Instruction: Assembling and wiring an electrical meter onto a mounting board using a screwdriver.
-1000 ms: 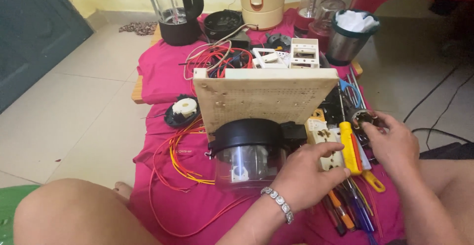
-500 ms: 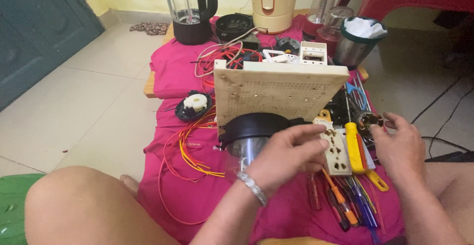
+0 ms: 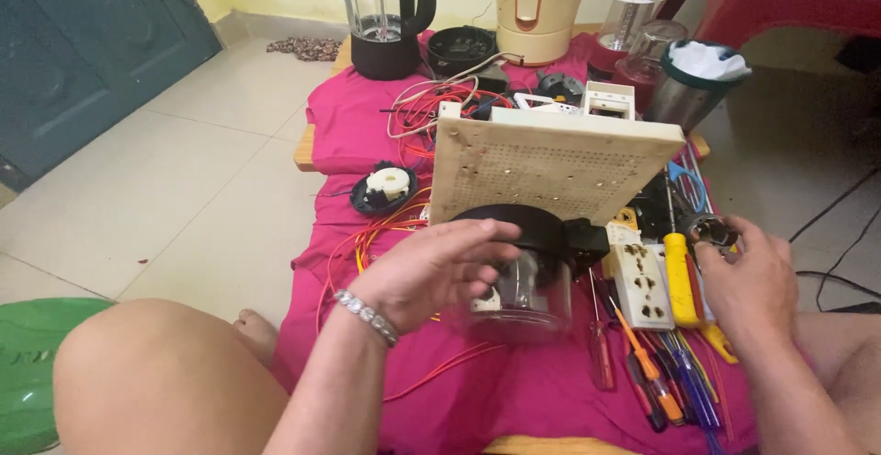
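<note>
Clear jar (image 3: pixel 523 294) with black lid, mid-cloth near front edge: contents unclear. Left hand (image 3: pixel 440 267) open, fingers spread over lid. Right hand (image 3: pixel 748 276) closed around small metal part (image 3: pixel 711 232).

At the far edge of the pink cloth (image 3: pixel 349 134) stood a glass blender jug (image 3: pixel 384 15) and a cream appliance (image 3: pixel 535 5). A perforated board (image 3: pixel 560 166) leaned near the middle. Screwdrivers (image 3: pixel 661 372) lay along the near right edge beside a white socket strip (image 3: pixel 641 282).
</note>
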